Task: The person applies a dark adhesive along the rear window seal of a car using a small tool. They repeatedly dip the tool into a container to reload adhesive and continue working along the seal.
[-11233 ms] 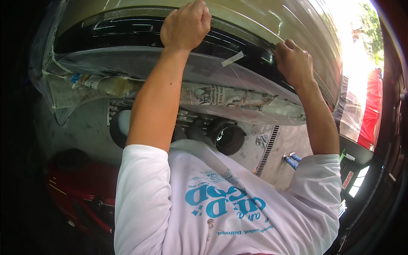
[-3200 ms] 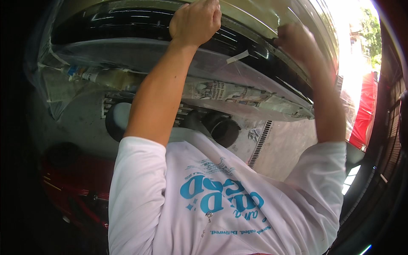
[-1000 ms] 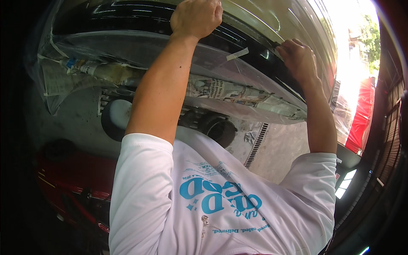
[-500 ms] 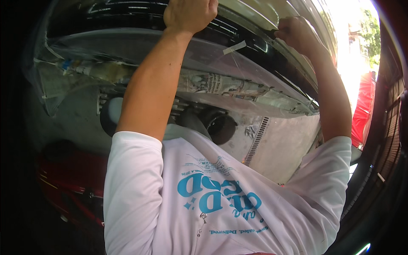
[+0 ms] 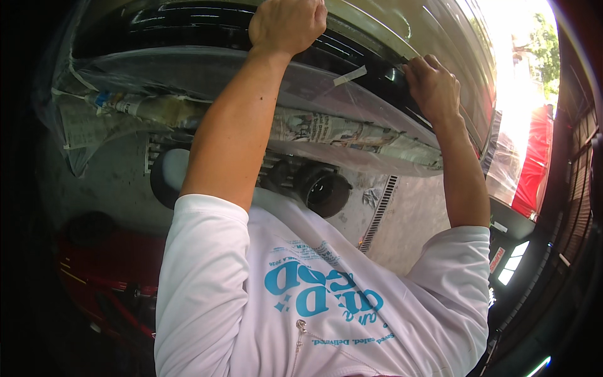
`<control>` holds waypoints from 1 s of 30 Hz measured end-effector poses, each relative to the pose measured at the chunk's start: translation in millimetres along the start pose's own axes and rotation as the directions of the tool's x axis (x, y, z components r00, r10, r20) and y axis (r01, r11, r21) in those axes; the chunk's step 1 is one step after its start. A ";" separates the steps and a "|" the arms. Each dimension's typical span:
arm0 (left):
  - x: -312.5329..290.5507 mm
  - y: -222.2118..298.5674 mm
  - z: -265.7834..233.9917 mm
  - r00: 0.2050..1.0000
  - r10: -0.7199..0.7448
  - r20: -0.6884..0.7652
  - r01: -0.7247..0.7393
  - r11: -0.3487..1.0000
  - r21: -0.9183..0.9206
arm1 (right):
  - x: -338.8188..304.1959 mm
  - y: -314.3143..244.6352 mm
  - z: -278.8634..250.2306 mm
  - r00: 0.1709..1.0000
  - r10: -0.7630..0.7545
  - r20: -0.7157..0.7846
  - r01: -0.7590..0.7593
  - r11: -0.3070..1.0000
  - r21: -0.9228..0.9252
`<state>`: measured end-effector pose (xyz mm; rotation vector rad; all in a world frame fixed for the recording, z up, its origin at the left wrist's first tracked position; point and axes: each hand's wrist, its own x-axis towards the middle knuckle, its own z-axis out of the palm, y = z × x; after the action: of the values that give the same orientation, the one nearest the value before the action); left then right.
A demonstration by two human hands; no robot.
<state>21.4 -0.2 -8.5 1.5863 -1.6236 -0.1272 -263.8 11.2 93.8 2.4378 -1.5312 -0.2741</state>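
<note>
The frame's top edge crops the curled left hand [image 5: 289, 26]; the right hand's [image 5: 433, 88] fingertips are obscured. I cannot tell how closed either grip is, or on what. Nearby, the glossy black trim strip [image 5: 182, 29] arches lengthwise from left to lower right.

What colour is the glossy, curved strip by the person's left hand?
The strip is black, best seen in the head view.

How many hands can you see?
2: the left hand at the picture's top, the right hand lower and farther right, both by the black panel. Dark edges could hide others.
</note>
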 end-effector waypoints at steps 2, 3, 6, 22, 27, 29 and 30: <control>0.0 0.8 -0.3 1.000 -0.022 0.013 0.021 1.000 0.013 | -2.6 -6.0 1.8 1.000 0.023 0.011 -0.022 1.000 -0.014; -0.3 1.1 0.6 0.999 -0.039 0.020 0.038 0.999 0.017 | -2.5 -7.9 2.6 0.999 0.043 0.021 -0.042 0.999 -0.031; 0.0 -1.3 4.0 0.999 -0.001 -0.037 -0.001 0.999 -0.052 | 13.9 -4.0 -1.6 0.999 -0.024 0.021 0.026 0.997 -0.079; 0.1 -6.8 6.3 0.998 0.018 -0.055 -0.022 0.997 -0.068 | 9.4 -3.6 -12.1 0.999 -0.024 0.022 0.023 0.999 0.043; 0.3 -5.7 10.0 0.999 0.038 -0.037 -0.038 0.999 0.000 | 33.2 9.4 -19.4 0.995 -0.066 0.079 0.061 0.996 0.063; -1.2 -3.9 11.1 1.000 -0.010 0.001 0.010 1.000 0.000 | 70.4 34.0 -24.5 0.950 -0.110 0.293 0.053 0.979 0.196; -1.4 -3.8 11.9 0.999 -0.034 0.015 0.034 0.999 -0.007 | 86.4 42.8 -25.1 0.922 -0.138 0.362 0.040 0.963 0.266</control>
<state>16.9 -5.3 -19.1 1.6118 -1.6065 -0.1632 -256.0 -81.8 128.6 2.7864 -1.6970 -0.6368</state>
